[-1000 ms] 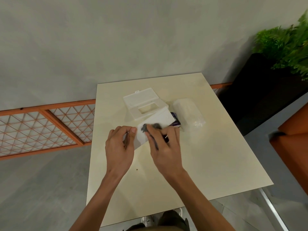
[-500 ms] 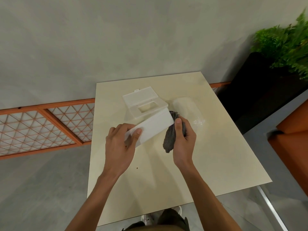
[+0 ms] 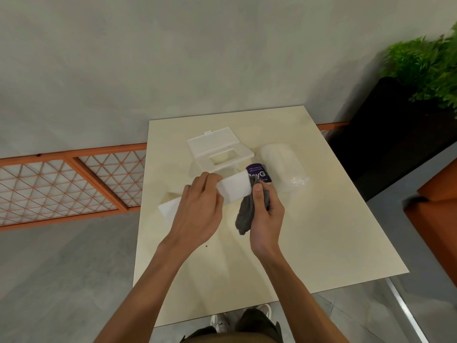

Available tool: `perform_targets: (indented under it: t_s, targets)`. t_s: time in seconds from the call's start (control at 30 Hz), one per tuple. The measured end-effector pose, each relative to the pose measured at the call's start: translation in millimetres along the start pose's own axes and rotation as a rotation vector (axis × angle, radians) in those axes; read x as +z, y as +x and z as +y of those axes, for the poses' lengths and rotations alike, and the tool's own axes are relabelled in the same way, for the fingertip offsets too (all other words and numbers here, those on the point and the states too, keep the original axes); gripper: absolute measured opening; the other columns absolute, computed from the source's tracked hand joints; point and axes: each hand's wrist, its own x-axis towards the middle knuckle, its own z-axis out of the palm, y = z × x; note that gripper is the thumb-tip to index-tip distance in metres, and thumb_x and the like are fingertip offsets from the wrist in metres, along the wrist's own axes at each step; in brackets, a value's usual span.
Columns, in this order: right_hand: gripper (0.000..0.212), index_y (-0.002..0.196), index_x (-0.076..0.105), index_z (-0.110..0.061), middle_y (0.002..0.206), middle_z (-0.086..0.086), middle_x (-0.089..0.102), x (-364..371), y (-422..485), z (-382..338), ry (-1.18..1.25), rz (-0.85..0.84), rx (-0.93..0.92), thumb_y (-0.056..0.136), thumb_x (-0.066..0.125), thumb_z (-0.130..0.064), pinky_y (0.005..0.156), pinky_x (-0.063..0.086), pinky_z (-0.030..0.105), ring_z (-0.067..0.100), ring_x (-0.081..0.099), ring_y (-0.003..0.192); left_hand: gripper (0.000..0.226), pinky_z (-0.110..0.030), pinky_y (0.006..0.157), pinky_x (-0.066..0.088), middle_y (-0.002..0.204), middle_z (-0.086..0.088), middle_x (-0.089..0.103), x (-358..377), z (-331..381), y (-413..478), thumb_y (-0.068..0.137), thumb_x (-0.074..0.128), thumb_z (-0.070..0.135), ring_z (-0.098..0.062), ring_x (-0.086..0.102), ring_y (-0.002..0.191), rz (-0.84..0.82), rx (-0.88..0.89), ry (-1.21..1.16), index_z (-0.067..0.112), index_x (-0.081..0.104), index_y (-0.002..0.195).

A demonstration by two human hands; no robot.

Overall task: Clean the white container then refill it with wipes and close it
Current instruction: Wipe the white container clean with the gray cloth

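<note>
The white container [image 3: 235, 188] lies tilted across the middle of the cream table [image 3: 321, 231]. My left hand [image 3: 197, 211] grips it over its middle. My right hand [image 3: 265, 214] holds a dark grey cloth [image 3: 246, 212] against the container's right end, thumb pressed on the cloth. The container's white lid [image 3: 217, 151], with its flap open and a rectangular opening, lies behind on the table. A purple wipes pack [image 3: 258, 173] sits just behind the cloth, partly hidden. A clear plastic-wrapped white stack of wipes [image 3: 282, 165] lies to its right.
The table is small, with edges close on all sides. An orange lattice railing [image 3: 61, 184] runs to the left. A black planter with a green plant [image 3: 425, 70] stands at the right, and an orange seat [image 3: 437, 209] is at the right edge.
My right hand moved the cloth from the container's top face to its right end. My left hand shifted its grip further over the container, which now shows more of its left end.
</note>
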Motion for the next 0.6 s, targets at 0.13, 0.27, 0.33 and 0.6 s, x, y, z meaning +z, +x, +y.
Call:
perform_targets:
  t_s: [0.13, 0.27, 0.33, 0.6]
  targets:
    - [0.021, 0.126, 0.073, -0.026, 0.122, -0.002, 0.069, 6, -13, 0, -0.073, -0.025, -0.086, 0.110, 0.063, -0.034, 0.104, 0.058, 0.041, 0.018, 0.068, 0.117, 0.013, -0.042, 0.078, 0.042, 0.108, 0.002, 0.058, 12, 9, 2, 0.110, 0.039, 0.026, -0.024, 0.054, 0.091, 0.067, -0.057, -0.061, 0.020, 0.051, 0.112]
    - [0.018, 0.124, 0.074, -0.028, 0.121, -0.008, 0.067, 1, -16, -5, -0.140, -0.072, -0.204, 0.108, 0.065, -0.026, 0.104, 0.056, 0.039, 0.020, 0.067, 0.120, 0.020, -0.036, 0.079, 0.030, 0.106, 0.008, 0.056, 8, 7, 4, 0.113, 0.036, 0.035, -0.017, 0.047, 0.092, 0.097, -0.099, -0.106, 0.023, 0.049, 0.105]
    - [0.019, 0.125, 0.075, -0.028, 0.122, -0.007, 0.069, -4, -12, -12, -0.139, -0.063, -0.221, 0.108, 0.067, -0.023, 0.105, 0.057, 0.042, 0.021, 0.067, 0.121, 0.019, -0.034, 0.078, 0.024, 0.105, 0.010, 0.054, 5, 3, 3, 0.115, 0.037, 0.035, -0.016, 0.044, 0.093, 0.109, -0.115, -0.141, 0.024, 0.048, 0.103]
    - [0.019, 0.118, 0.080, -0.012, 0.117, 0.005, 0.067, 3, -14, -36, -0.368, -0.067, -0.617, 0.100, 0.076, -0.007, 0.094, 0.056, 0.029, 0.018, 0.069, 0.109, 0.023, -0.036, 0.079, 0.025, 0.098, 0.016, 0.050, -1, 13, 1, 0.113, 0.035, 0.038, -0.014, 0.041, 0.091, 0.135, -0.084, -0.222, 0.026, 0.050, 0.099]
